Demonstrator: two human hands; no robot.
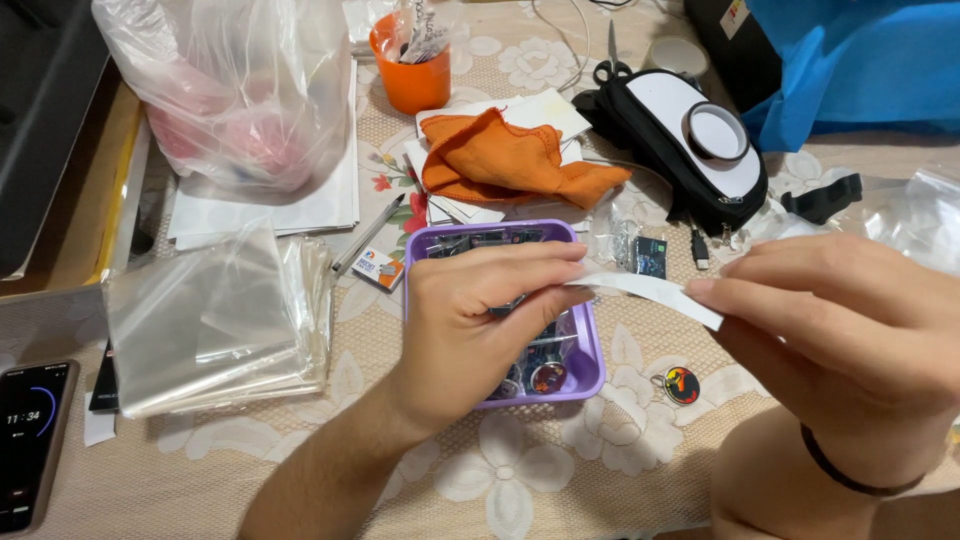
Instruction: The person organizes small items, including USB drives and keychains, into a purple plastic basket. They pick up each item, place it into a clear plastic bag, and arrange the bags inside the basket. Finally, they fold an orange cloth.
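Stack of clear plastic sleeves (215, 320) lies at the left, w/ a phone (30, 440) at the table's near-left corner, timer on its screen. Above the sleeves, a crumpled clear bag (235, 85) sits on white sheets (270, 205). An orange cup (412, 65) stands at the top centre, an orange cloth (510, 160) bunched just below it on some cards. Black-and-white pouch (690, 140) at the right, tape roll (716, 132) on top, scissors (612, 60) just behind. Blue fabric (860, 60) fills the top-right corner. A pen (368, 235) lies diagonal nr the sheets.
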